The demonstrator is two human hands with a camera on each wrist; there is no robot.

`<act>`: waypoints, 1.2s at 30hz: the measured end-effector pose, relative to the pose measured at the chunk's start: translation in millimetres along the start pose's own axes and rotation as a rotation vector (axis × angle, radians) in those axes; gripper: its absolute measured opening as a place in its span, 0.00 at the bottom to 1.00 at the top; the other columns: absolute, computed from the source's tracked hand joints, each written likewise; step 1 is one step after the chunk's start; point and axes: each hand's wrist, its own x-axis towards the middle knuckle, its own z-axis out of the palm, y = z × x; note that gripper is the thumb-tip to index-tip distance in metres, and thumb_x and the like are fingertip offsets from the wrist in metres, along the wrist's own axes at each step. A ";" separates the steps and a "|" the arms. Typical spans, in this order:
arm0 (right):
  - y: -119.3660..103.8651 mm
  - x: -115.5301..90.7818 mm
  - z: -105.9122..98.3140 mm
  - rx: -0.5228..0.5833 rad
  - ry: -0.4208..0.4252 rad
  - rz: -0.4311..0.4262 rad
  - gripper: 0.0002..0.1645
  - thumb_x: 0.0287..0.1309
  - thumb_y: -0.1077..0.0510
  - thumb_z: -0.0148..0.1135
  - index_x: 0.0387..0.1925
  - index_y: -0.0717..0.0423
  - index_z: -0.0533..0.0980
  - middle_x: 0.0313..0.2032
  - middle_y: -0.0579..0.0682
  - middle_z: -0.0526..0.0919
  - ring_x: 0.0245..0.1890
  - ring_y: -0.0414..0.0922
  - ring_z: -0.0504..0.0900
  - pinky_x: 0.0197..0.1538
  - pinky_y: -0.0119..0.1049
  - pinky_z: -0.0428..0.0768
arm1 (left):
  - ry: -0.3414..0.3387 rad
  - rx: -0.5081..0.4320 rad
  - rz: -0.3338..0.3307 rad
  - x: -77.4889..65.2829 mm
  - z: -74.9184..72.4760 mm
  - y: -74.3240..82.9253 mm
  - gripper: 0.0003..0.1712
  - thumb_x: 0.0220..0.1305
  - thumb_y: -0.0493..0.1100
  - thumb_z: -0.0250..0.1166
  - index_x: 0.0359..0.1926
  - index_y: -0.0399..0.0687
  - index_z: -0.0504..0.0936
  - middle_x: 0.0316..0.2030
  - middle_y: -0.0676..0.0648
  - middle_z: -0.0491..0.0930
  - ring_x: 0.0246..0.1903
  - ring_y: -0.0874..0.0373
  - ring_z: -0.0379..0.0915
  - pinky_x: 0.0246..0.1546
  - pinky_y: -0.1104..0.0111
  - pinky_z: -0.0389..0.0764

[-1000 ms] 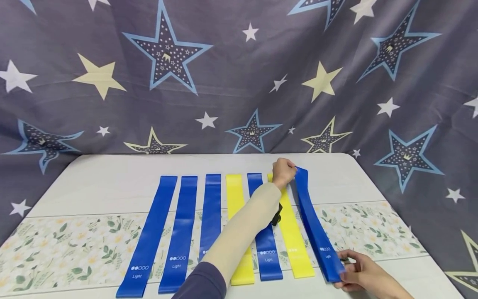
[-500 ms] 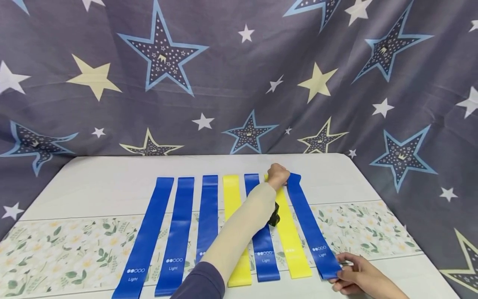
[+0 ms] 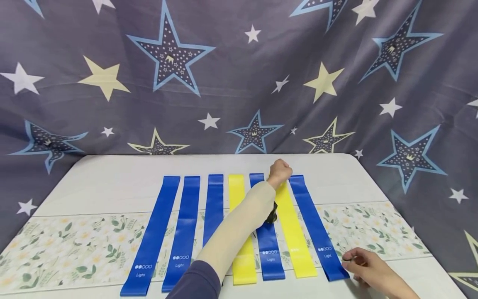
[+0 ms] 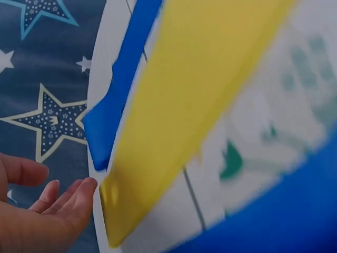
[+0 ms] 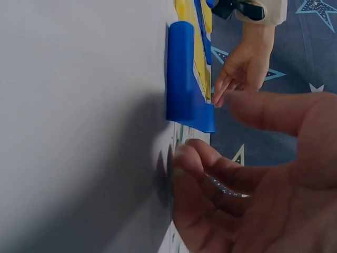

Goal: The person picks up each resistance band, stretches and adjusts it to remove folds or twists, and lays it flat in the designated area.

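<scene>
The rightmost blue resistance band (image 3: 310, 222), marked "Light", lies flat on the table in the head view. Near its far end is my left hand (image 3: 280, 171), above the top of a yellow resistance band (image 3: 293, 224). In the left wrist view that hand (image 4: 58, 211) holds nothing, thumb apart from loosely bent fingers. My right hand (image 3: 367, 268) hovers just right of the blue band's near end. The right wrist view shows a gap between this hand (image 5: 263, 174) and the blue band (image 5: 180, 74); its loosely bent fingers hold nothing.
Left of these lie another blue band (image 3: 269, 245), a second yellow band (image 3: 236, 193) and several blue bands (image 3: 154, 232), side by side. My left forearm (image 3: 239, 228) crosses over some of them. A star-patterned cloth (image 3: 224, 83) hangs behind the white table (image 3: 123, 178).
Both hands have let go of the rightmost blue band. Its raised far end has come down and left onto the table, and the band now lies flat. The right hand has drawn slightly away.
</scene>
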 end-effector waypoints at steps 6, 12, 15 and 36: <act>-1.6 3.6 -6.3 -0.042 0.043 -0.007 0.19 0.63 0.53 0.57 0.45 0.66 0.73 0.32 0.50 0.76 0.31 0.45 0.70 0.31 0.37 0.73 | -0.051 0.030 0.024 -2.3 -4.2 0.3 0.09 0.61 0.36 0.55 0.42 0.40 0.78 0.42 0.43 0.79 0.42 0.52 0.74 0.44 0.64 0.77; -11.7 10.4 -9.4 -0.055 0.092 -0.069 0.20 0.62 0.53 0.57 0.45 0.67 0.73 0.34 0.50 0.79 0.34 0.44 0.73 0.32 0.36 0.73 | -0.102 0.055 0.062 -4.0 -13.9 -1.5 0.12 0.62 0.37 0.54 0.45 0.41 0.78 0.44 0.44 0.79 0.41 0.53 0.74 0.43 0.65 0.77; -19.1 16.2 -10.9 -0.068 0.109 -0.105 0.20 0.62 0.54 0.58 0.46 0.68 0.72 0.36 0.51 0.79 0.35 0.44 0.75 0.33 0.37 0.75 | -0.118 0.111 0.131 -4.3 -23.7 -2.7 0.14 0.62 0.36 0.54 0.48 0.40 0.77 0.47 0.43 0.80 0.45 0.51 0.76 0.45 0.65 0.78; -50.7 55.1 -16.1 -0.169 0.181 -0.332 0.33 0.64 0.57 0.55 0.64 0.71 0.58 0.60 0.75 0.64 0.59 0.70 0.66 0.55 0.58 0.74 | -0.120 0.429 0.309 -32.2 -100.6 -13.7 0.28 0.72 0.51 0.46 0.68 0.45 0.63 0.66 0.45 0.67 0.66 0.52 0.63 0.65 0.58 0.67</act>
